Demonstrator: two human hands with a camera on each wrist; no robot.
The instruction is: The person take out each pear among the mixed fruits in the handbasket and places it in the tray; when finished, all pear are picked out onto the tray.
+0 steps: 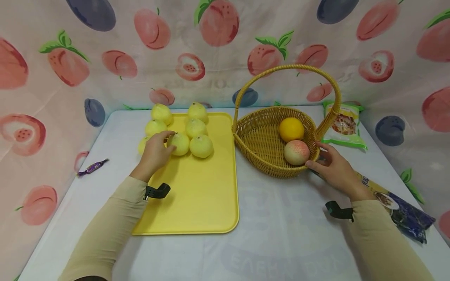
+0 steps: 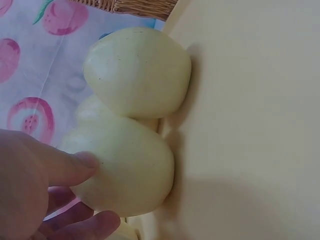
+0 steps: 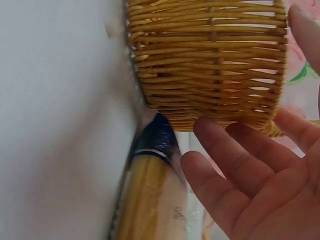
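My left hand [image 1: 154, 150] reaches over the yellow tray [image 1: 197, 203], thumb and fingers around a pale yellow pear-shaped fruit [image 1: 179, 144]. In the left wrist view the thumb lies against the fruit's side, with the other fingers curled below it. Several like fruits, such as the front right one [image 1: 201, 146], cluster around it. My right hand [image 1: 334, 169] is beside the wicker basket [image 1: 260, 154], thumb at the rim and fingers spread loosely along the outer wall. Inside the basket sit an orange [image 1: 291, 129] and a peach [image 1: 297, 152].
A green snack bag [image 1: 346, 125] lies behind the basket's right side. A long blue and yellow packet [image 1: 400, 207] runs from the basket past my right forearm. A purple wrapped candy [image 1: 93, 167] lies left of the tray. The basket's tall handle [image 1: 288, 67] arches up.
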